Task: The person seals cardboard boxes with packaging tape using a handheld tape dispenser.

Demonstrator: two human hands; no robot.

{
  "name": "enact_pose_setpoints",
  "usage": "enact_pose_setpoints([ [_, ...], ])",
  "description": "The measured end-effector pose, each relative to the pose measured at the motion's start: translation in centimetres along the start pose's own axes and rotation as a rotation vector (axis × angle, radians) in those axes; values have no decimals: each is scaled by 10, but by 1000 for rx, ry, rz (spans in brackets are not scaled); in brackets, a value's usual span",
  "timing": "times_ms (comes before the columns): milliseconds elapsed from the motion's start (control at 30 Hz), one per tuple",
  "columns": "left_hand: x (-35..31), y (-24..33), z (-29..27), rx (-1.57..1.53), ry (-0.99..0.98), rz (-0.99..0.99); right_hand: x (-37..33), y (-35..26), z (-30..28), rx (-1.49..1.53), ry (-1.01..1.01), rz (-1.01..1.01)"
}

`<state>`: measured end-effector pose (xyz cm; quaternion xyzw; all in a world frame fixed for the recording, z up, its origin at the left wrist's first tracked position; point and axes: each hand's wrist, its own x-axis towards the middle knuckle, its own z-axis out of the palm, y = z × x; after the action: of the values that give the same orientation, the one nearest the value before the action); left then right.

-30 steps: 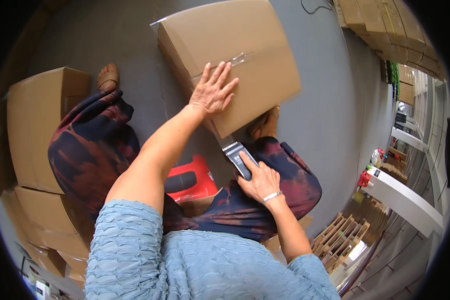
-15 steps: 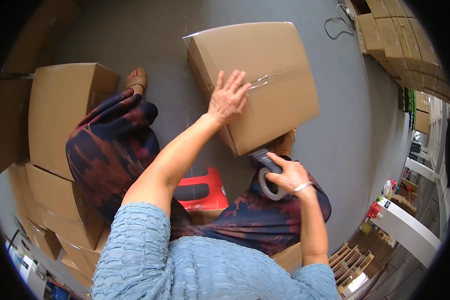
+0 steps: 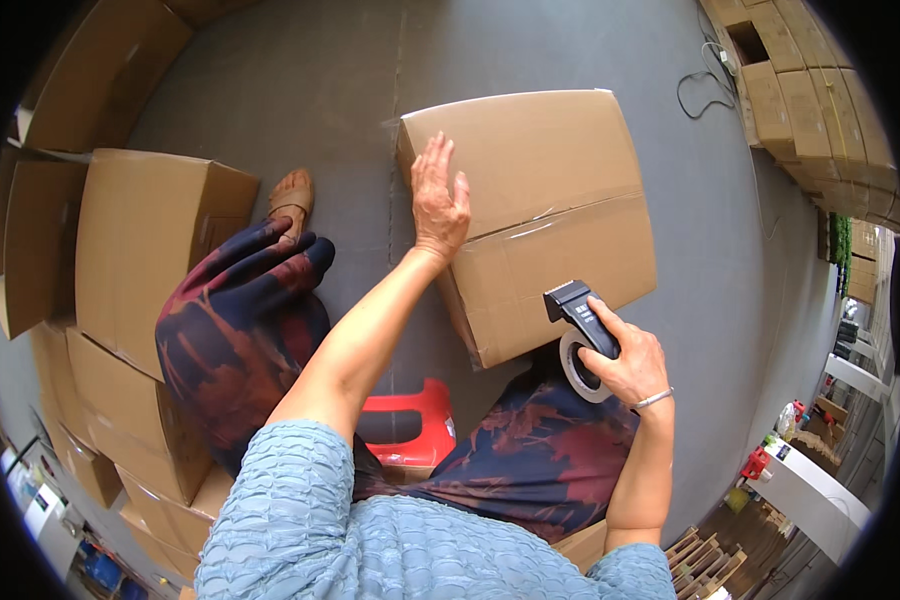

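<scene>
A brown cardboard box [image 3: 560,150] stands on the floor in front of me, its two top flaps meeting along a seam that shows strips of clear tape. My left hand [image 3: 438,205] rests against the box's left upper edge, fingers stretched out and holding nothing. In my right hand [image 3: 630,360] is a black tape dispenser [image 3: 582,308] with a toothed edge at its front and a pale roll of tape [image 3: 582,365] on its underside. The dispenser's head is over the near right part of the box top; whether it touches the cardboard I cannot tell.
Cardboard boxes [image 3: 130,240] are stacked on my left, and more boxes [image 3: 790,110] are piled at the far right. A red plastic piece with an oval opening [image 3: 435,415] lies between my legs. A dark cable [image 3: 705,95] curls on the floor [image 3: 710,230].
The box appears lower in view and slightly turned. My left hand has shifted to its left edge. My right hand has raised the tape dispenser from beside the near corner to over the top.
</scene>
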<state>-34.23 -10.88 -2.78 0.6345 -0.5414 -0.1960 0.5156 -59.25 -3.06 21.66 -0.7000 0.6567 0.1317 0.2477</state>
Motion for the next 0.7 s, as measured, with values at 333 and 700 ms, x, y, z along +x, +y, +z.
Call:
enact_pose_setpoints([
  [333, 26, -14, -2, 23, 183, 86, 1, 2, -16, -23, 21, -17],
  [700, 80, -67, -45, 534, 2, 42, 4, 3, -20, -41, 48, -31],
])
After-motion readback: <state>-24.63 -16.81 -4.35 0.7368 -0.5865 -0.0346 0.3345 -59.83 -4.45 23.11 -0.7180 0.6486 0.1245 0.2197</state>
